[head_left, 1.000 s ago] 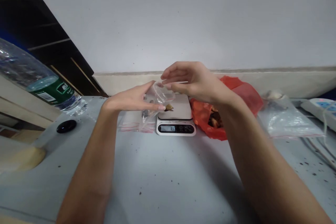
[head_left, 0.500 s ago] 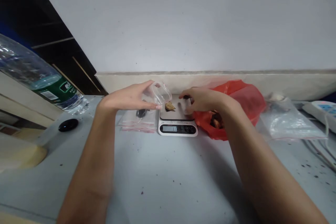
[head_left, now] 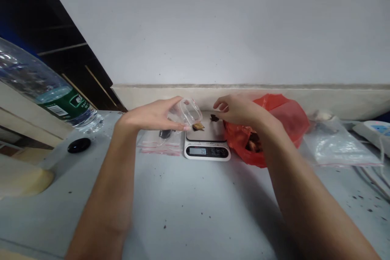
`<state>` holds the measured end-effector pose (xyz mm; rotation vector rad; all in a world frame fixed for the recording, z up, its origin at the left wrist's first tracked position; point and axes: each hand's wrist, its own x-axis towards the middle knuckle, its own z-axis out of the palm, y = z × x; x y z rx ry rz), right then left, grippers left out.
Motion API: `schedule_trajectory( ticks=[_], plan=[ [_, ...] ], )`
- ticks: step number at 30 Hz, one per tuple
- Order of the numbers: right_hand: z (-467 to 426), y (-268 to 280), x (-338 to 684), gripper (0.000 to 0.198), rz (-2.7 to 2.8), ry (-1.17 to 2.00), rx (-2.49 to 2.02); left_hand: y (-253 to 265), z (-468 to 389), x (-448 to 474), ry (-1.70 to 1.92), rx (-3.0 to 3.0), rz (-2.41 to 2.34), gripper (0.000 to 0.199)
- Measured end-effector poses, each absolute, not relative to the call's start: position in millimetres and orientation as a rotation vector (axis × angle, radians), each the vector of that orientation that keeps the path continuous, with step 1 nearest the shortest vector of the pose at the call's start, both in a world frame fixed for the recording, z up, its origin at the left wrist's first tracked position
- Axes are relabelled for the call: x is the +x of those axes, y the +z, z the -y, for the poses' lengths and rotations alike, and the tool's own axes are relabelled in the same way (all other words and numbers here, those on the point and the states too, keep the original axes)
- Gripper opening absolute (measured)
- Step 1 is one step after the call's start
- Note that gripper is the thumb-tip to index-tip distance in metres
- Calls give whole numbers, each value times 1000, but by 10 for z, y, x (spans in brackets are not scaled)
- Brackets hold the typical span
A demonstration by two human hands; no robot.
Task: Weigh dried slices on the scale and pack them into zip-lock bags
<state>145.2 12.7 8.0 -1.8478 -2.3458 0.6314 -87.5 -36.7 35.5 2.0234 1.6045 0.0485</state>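
Note:
My left hand (head_left: 158, 115) grips a small clear zip bag (head_left: 190, 110) between thumb and fingers, its mouth held open over the left side of a white kitchen scale (head_left: 190, 155). On the scale's plate a yellow-brown dried piece (head_left: 198, 126) lies just below the bag. A dark dried piece (head_left: 214, 118) rests on the plate's right side. Above it hovers my right hand (head_left: 236, 109), fingers loosely bent and apart, with nothing seen in them. The display is lit and appears to read 7.9. A red plastic bag (head_left: 282, 109) with brown dried pieces (head_left: 253, 143) stands under my right forearm.
Flat zip bags (head_left: 160, 148) lie left of the scale, with a dark object (head_left: 165, 133) on them. Further left are a black oval object (head_left: 79, 145) and a water bottle (head_left: 65, 101). Another clear bag (head_left: 341, 142) and a white power strip (head_left: 373, 132) lie at right.
My right hand has lifted slightly, and the dark piece that was at its fingers now lies on the scale. The left hand and its bag have shifted slightly right.

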Motion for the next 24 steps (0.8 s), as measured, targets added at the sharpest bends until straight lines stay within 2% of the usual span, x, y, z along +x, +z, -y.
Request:
schedule_trajectory(
  ticks=[6, 12, 18, 22, 24],
  plan=[
    [-151, -44, 1269, 34, 2492, 628, -1742, 331, 360, -892, 10, 2014, -1644, 89],
    [-124, -36, 1207, 19, 2483, 689, -1667, 317, 345, -926, -36, 1995, -1703, 98],
    [0, -55, 1046, 24, 2475, 684, -1684, 320, 340, -892, -44, 2016, -1666, 86],
    [9, -81, 1013, 10, 2441, 716, -1707, 318, 343, -911, -86, 2010, -1699, 86],
    [-21, -80, 1051, 14, 2413, 780, -1715, 312, 343, -918, -115, 2003, -1706, 85]
  ],
)
